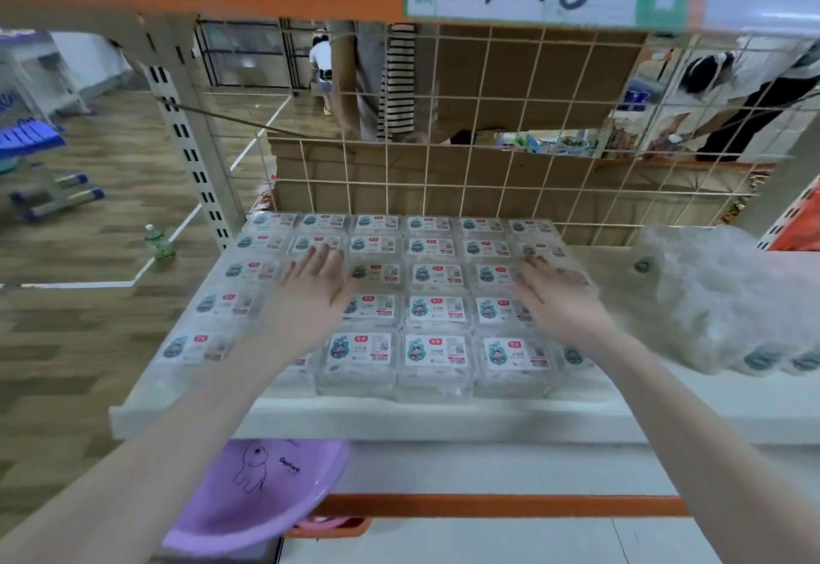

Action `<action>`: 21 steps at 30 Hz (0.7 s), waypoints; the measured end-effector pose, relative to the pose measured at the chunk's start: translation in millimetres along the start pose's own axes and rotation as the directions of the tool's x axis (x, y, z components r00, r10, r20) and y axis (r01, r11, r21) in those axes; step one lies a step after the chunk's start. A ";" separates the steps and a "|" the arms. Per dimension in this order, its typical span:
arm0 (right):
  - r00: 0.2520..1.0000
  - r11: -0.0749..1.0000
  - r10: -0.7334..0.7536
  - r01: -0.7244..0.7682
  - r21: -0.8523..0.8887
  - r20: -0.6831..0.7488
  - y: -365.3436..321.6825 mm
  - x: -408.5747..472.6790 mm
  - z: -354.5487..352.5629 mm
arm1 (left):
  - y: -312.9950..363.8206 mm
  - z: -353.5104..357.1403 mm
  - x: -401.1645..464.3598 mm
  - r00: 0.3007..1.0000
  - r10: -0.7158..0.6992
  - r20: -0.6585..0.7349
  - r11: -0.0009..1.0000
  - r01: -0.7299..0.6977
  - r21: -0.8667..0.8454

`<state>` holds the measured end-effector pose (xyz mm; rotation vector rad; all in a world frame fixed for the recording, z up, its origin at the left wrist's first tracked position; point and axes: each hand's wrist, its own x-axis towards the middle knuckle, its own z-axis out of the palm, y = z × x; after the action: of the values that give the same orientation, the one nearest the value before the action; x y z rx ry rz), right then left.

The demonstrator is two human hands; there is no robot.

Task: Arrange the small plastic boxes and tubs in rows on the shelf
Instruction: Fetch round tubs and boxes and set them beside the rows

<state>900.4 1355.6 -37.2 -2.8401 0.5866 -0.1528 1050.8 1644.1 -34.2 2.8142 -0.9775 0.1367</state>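
Both hands, left hand (313,286) and right hand (557,297), lie flat with fingers straight and spread over rows of clear, square, labelled plastic boxes (437,357) on a smooth white shelf (399,419).

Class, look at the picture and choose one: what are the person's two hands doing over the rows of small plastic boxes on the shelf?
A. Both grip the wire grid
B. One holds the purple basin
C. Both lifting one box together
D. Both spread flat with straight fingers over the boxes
D: the left hand and right hand lie open, fingers straight, over the small plastic boxes on the shelf, gripping nothing.
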 end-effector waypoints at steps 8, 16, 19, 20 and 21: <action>0.995 0.996 -0.060 0.065 -0.068 0.080 -12.0 -11.8 6.9 | 18.7 8.4 -15.6 0.996 0.034 0.078 0.999 -0.031 -0.040; 0.954 0.954 -0.300 0.300 0.013 0.022 -16.7 -71.3 -11.2 | 39.1 -4.2 -58.4 0.951 0.298 0.086 0.954 -0.294 -0.055; 0.907 0.899 -0.418 0.420 -0.125 0.046 -15.8 -93.3 -6.7 | 44.1 4.3 -69.4 0.927 0.366 0.086 0.926 -0.372 0.069; 0.894 0.882 -0.448 0.446 -0.151 0.023 -15.8 -96.6 -5.7 | 45.9 6.4 -70.0 0.924 0.376 0.076 0.919 -0.382 0.101; 0.881 0.867 -0.473 0.464 -0.184 -0.008 -16.4 -99.7 -5.5 | 48.5 8.0 -70.0 0.918 0.391 0.064 0.910 -0.396 0.122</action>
<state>814.6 1409.2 -33.2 -3.1068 -0.1070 -0.2711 966.2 1647.7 -45.9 2.6994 -1.5936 0.2026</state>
